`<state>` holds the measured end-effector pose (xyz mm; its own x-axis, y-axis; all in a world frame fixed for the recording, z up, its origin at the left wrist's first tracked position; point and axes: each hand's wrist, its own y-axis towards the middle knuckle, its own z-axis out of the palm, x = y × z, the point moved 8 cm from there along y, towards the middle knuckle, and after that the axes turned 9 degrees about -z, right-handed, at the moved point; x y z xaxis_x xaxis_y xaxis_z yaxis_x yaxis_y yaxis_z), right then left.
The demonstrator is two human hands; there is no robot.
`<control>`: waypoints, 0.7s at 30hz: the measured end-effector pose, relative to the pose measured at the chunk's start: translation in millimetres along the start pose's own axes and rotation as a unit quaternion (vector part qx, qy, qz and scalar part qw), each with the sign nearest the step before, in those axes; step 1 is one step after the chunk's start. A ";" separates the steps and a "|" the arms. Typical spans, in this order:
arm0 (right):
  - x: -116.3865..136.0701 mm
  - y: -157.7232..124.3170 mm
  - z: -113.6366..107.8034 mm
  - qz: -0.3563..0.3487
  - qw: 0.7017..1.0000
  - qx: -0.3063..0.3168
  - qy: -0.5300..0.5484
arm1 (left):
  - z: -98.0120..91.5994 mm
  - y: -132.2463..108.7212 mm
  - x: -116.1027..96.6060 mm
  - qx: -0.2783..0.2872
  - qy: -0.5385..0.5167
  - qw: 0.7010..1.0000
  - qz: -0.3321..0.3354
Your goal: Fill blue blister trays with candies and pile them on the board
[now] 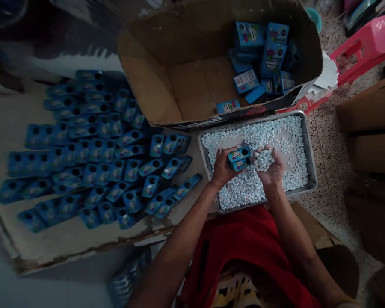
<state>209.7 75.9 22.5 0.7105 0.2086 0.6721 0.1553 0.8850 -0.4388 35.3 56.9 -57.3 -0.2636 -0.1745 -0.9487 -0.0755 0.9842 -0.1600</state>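
Red cloth (244, 233) is seen nearest the camera, below the forearms. Two small blue boxes (235, 155) are gripped firmly side by side in the left hand (222, 167), holes facing up, presumably to leave the openings unobstructed. Pale pellets (263, 159) are held in the half-curled right hand (274, 172), cupped apparently against spillage. Both hands are held above the metal tray (310, 147), where strays would likely be caught. Leftward, further boxes (99, 149) are ranked on the table (67, 244), likely for easy reach.

1 pink stool (383, 34) stands near brown cardboard boxes (372, 107) on speckled flooring (324, 124).
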 end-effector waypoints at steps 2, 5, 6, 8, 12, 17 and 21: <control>2.1 -1.9 18.8 -0.051 0.996 0.034 -0.069 | 0.6 -5.1 -6.9 0.008 0.028 0.999 0.028; 3.6 2.4 30.8 -0.119 0.980 0.053 -0.153 | -2.4 -9.9 -6.9 0.012 0.030 0.999 0.016; 3.1 5.0 31.6 -0.132 0.975 0.052 -0.169 | -4.0 -10.8 -4.9 0.011 0.029 1.000 0.004; 0.3 10.8 31.7 -0.144 0.971 0.048 -0.187 | -6.6 -12.0 -0.7 0.015 0.030 0.999 -0.017; -9.5 16.7 35.7 -0.142 0.967 0.067 -0.199 | -6.4 -13.1 3.3 0.046 0.018 0.998 -0.025; -15.8 13.3 52.6 -0.151 0.933 0.178 -0.275 | -16.9 -7.7 17.4 -0.072 -0.031 0.996 -0.032; -4.6 -4.0 27.7 -0.162 0.877 0.232 -0.389 | -15.8 0.0 42.8 -0.089 -0.121 0.986 -0.069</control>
<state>186.7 82.9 37.7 -0.0310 -0.0239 0.9992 -0.1607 0.9868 0.0187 8.9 49.1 -93.6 -0.0027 -0.2731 -0.9620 -0.2670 0.9273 -0.2625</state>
